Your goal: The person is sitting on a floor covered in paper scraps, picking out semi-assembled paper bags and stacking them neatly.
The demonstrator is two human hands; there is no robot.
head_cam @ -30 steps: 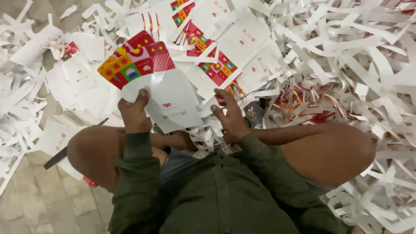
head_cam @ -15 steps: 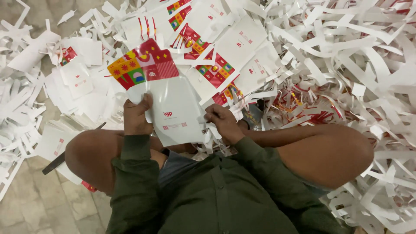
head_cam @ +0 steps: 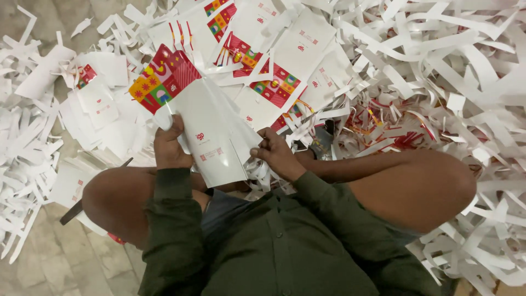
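I sit on the floor with bare knees, in a dark green shirt. My left hand (head_cam: 171, 147) grips the left edge of a stack of flat white paper bags (head_cam: 211, 134) with a red, yellow and green patterned end. My right hand (head_cam: 275, 154) pinches the stack's right edge near its lower corner. The stack is tilted, its patterned end pointing up and left, and it is held just above my lap.
More flat printed bags (head_cam: 279, 66) lie spread on the floor ahead. Heaps of white paper strips (head_cam: 438, 71) cover the right side and the far left (head_cam: 22, 164). A thin dark stick (head_cam: 82, 203) lies by my left knee on the tiled floor (head_cam: 60, 257).
The stack has come closer to my body and lower. My right hand moved from the floor pile onto the stack's right edge.
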